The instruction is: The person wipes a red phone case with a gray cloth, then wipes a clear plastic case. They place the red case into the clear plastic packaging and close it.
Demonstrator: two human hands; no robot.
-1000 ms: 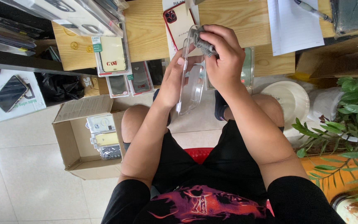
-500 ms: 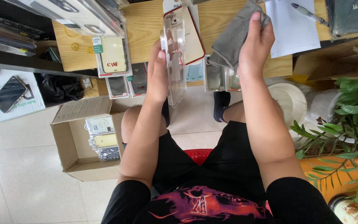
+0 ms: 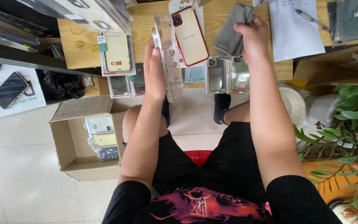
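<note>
The wooden tabletop [image 3: 104, 58] fills the top of the frame, its near edge crossing just above the person's knees. Packaged phone cases lie along that edge, some hanging over it. At the lower left, on the tiled floor, an open cardboard box [image 3: 69, 145] holds a few more packaged cases. A leafy green plant [image 3: 349, 124] crowds the right side.

The step in hand looks like wiping down a clear plastic case package: the left hand [image 3: 156, 70], at upper centre, holds the clear plastic package [image 3: 167, 54] upright and edge-on, thumb on the near face and fingers closed round the far one. The right hand [image 3: 251, 37], to its right and apart from it, is closed on a bunched grey cloth [image 3: 233, 29] above the tabletop. Just behind the package, a red-rimmed phone case in its pack [image 3: 189, 37] lies flat.

A likely next move would bring cloth and package together, which calls for turning a broad face towards the right hand.

Open room lies in the air between the hands and over the lap; the plant hems the right elbow, and the overhanging packs at the tabletop's edge could be knocked off.
</note>
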